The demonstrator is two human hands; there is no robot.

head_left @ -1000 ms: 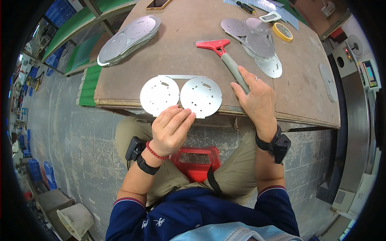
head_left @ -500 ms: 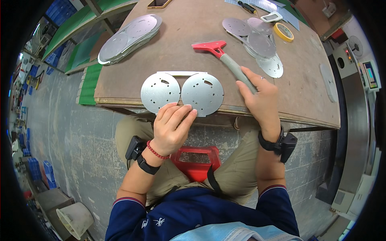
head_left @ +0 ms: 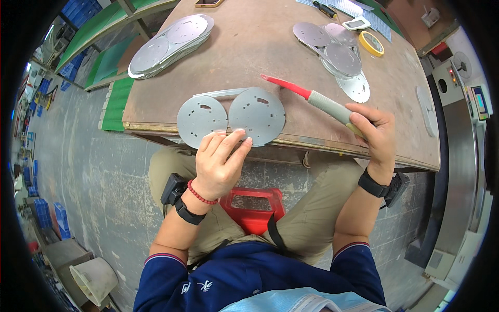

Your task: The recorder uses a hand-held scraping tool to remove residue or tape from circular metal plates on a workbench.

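A flat grey metal plate, shaped as two joined discs with small holes and slots, lies at the table's near edge and overhangs it slightly. My left hand holds its near edge, fingertips on top around the middle; the thumb's underside is hidden. My right hand is closed round the end of a scraper with a grey ribbed handle and a red head. The scraper is held over the table to the right of the plate, turned edge-on, its head pointing left and away from me.
Similar plates are stacked at the far left and piled at the far right. Beside that pile are a yellow tape roll, a white-framed tool and a black-handled screwdriver. A red stool shows between my legs.
My right hand has moved right and a little nearer with the scraper, whose head has rolled from flat to edge-on. The plate has tilted slightly under my left hand.
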